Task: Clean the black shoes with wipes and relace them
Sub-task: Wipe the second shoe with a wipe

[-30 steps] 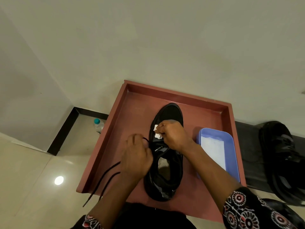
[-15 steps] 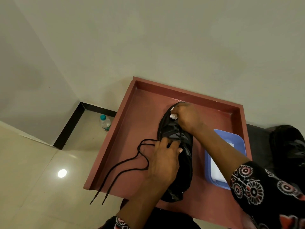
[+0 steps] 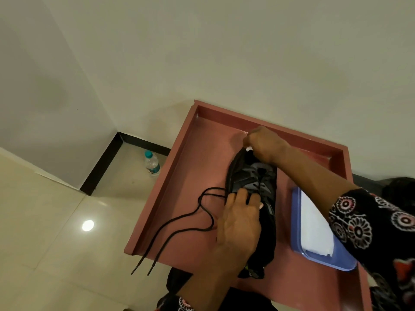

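one black shoe lies on the floor of a reddish-brown tray, roughly in the tray's middle, toe pointing toward the tray's far wall and heel toward its near edge; the shoe is rolled partly onto its side, so its lace panel with the dark eyelet slots faces up. the left hand lies over the middle of the shoe, palm down, fingers curled and pressing on the lace panel, gripping the shoe's upper. the right hand sits at the toe end, closest to the tray's far wall, its fingers pinched shut around a small white wipe, of which only a scrap shows below the knuckles, touching the toe. a black lace runs out from under the left hand's fingers, loops across the tray floor on the left side of the shoe, and its two tipped ends hang past the tray's near-left edge over the pale tiled floor. a blue container holding white sheets rests on the tray's right side, just beside the shoe, partly hidden by the patterned sleeve of the right arm. a plastic bottle with a teal cap stands on the floor beyond the tray's left wall, near the corner of the room.
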